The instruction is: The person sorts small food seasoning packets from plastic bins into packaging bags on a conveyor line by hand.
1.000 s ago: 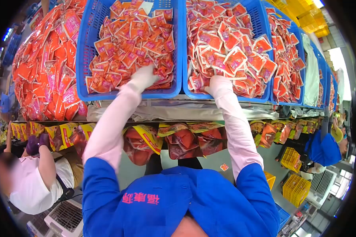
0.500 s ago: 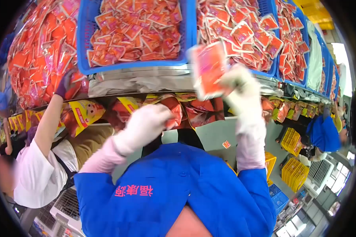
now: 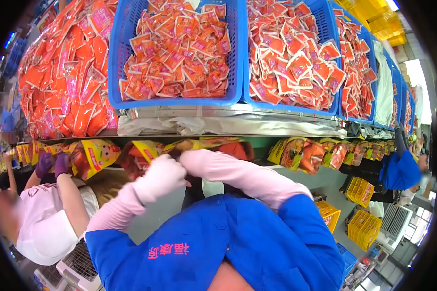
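My left hand (image 3: 159,178), in a white glove, is closed in front of the row of hanging bags; what it holds, if anything, is hidden. Just right of it, my right hand (image 3: 192,159), also gloved, reaches across to the left, its fingers out of sight against the bags. A yellow-and-red printed food bag (image 3: 140,154) hangs just beyond my left hand. Behind my right hand and forearm is another red bag (image 3: 235,149) with a yellow top edge. The red packet is not visible now.
Blue crates (image 3: 177,102) of small red sachets (image 3: 175,58) line the bench beyond. A heap of red packets (image 3: 68,72) lies at left. A co-worker's purple-gloved hands (image 3: 53,165) are near the bags at left. Yellow crates (image 3: 363,228) stand on the floor at right.
My right hand has swung left and down from beside the crates to the bags, and its red packet is out of sight. My left hand has moved left and down. The co-worker's hand has left the heap.
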Demonstrator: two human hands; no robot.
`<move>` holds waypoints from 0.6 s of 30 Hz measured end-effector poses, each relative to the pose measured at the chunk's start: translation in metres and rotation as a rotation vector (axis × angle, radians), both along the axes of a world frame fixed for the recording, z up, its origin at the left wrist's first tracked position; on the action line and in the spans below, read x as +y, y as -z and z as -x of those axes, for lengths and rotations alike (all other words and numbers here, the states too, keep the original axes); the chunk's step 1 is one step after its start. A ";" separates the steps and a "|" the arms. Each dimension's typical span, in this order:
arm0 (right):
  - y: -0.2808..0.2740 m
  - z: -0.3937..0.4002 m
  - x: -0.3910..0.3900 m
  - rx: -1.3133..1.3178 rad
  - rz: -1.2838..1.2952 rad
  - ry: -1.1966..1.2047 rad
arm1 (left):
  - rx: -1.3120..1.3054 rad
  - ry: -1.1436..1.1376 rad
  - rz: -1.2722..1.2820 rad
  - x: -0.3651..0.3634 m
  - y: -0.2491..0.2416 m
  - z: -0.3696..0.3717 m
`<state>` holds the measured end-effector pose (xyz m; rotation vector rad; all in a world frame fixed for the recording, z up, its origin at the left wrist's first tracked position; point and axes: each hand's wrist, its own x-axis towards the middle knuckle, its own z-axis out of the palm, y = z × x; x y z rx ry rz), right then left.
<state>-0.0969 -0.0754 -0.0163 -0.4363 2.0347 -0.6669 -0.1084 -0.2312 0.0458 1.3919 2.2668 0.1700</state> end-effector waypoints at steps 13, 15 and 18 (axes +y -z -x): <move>-0.004 0.072 0.260 0.429 -0.539 0.615 | 0.080 -0.428 0.200 0.201 0.180 0.240; -0.017 0.046 0.270 0.686 -0.311 0.837 | 0.144 -0.542 -0.065 0.166 0.123 0.223; -0.065 0.009 0.257 0.424 0.249 1.152 | -0.370 -0.552 -0.574 0.093 -0.016 0.137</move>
